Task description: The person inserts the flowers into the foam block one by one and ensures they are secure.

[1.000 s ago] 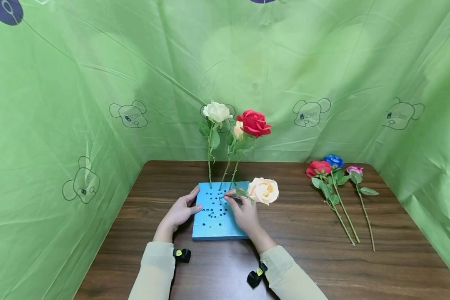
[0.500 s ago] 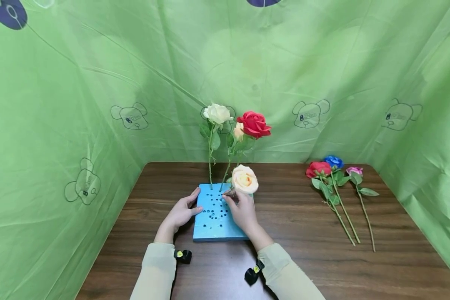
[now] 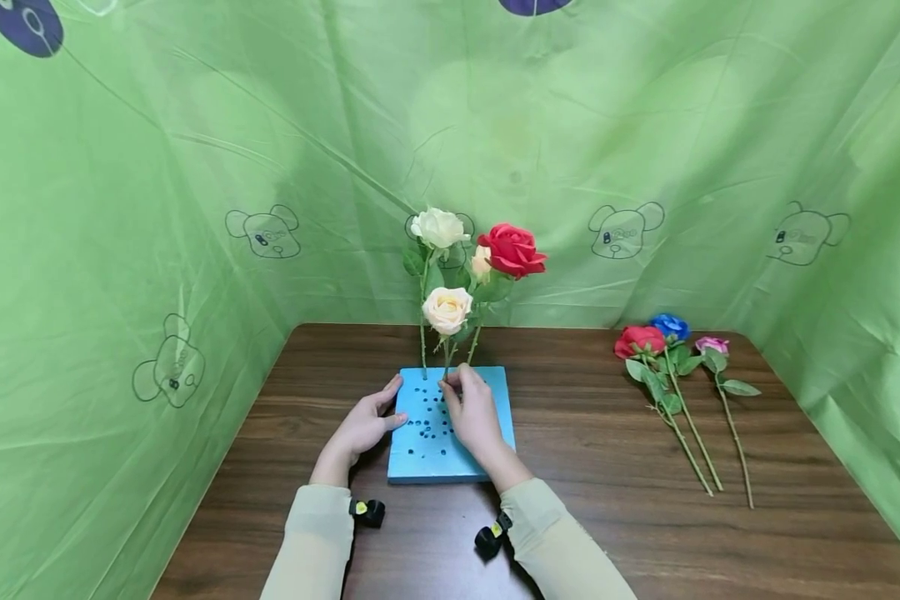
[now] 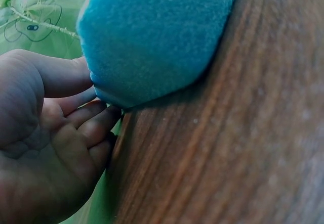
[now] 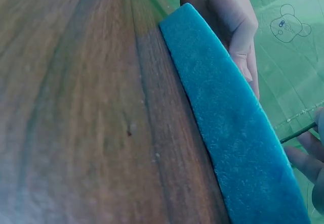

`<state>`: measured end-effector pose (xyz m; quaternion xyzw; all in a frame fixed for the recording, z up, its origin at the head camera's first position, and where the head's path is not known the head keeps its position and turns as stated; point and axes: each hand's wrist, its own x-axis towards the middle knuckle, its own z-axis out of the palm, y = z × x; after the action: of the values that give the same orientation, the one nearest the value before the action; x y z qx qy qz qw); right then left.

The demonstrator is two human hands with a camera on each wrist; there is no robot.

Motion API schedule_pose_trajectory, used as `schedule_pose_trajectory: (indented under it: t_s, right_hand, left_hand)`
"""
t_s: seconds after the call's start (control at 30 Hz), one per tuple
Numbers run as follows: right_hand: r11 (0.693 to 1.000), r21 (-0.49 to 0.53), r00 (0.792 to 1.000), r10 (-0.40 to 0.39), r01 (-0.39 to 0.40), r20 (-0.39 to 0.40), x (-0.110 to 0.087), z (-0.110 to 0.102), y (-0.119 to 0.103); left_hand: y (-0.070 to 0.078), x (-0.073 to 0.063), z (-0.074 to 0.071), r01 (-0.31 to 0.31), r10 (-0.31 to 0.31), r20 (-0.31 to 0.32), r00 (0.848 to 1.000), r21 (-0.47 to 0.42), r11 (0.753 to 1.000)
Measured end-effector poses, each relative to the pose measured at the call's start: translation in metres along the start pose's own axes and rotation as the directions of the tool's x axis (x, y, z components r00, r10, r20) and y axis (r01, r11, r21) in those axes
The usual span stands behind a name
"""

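A light-blue foam board [image 3: 412, 467] dotted with holes lies on the wooden table. My left hand [image 3: 363, 427] holds its left edge, thumb on the top face and fingers along the side, as the left wrist view also shows. With thumb and fingertips, my right hand [image 3: 474, 417] pinches the stem of a peach rose [image 3: 447, 311], which is upright over the board. In the right wrist view that green stem [image 5: 298, 132] meets the board's top edge. Behind it a white rose [image 3: 439, 228], a red rose [image 3: 513, 250] and a smaller peach rose [image 3: 481, 263] stand in the board.
On the table's right side lie a red rose [image 3: 640, 342], a blue rose [image 3: 671, 326] and a pink rose [image 3: 712, 345], stems toward the front. A green cloth [image 3: 540, 150] printed with bear heads hangs behind and on both sides.
My right hand has swung the peach rose from leaning right to upright, its bloom moving left in front of the standing roses. My left hand has stayed on the board's edge.
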<state>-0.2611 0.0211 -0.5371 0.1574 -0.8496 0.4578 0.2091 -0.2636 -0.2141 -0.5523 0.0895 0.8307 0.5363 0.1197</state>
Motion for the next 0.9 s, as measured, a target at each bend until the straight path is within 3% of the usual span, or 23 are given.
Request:
schedule_pose_trajectory:
  t_s: [0.47,0.77,0.9]
  right_hand:
    - [1.000,0.011,0.999,-0.008,0.009,-0.037,-0.003,0.002,0.004]
    - [0.996,0.032,0.996,0.085,-0.085,-0.003,-0.007,0.006,-0.007]
    - [0.992,0.064,0.993,0.112,-0.110,-0.030,-0.010,0.006,-0.006]
  left_hand:
    - [0.002,0.000,0.000,0.012,-0.012,0.008,1.000,-0.003,1.000]
    - [0.000,0.000,-0.003,0.021,-0.021,-0.011,1.000,0.011,1.000]
    - [-0.001,-0.001,-0.001,0.025,-0.025,0.003,1.000,0.017,1.000]
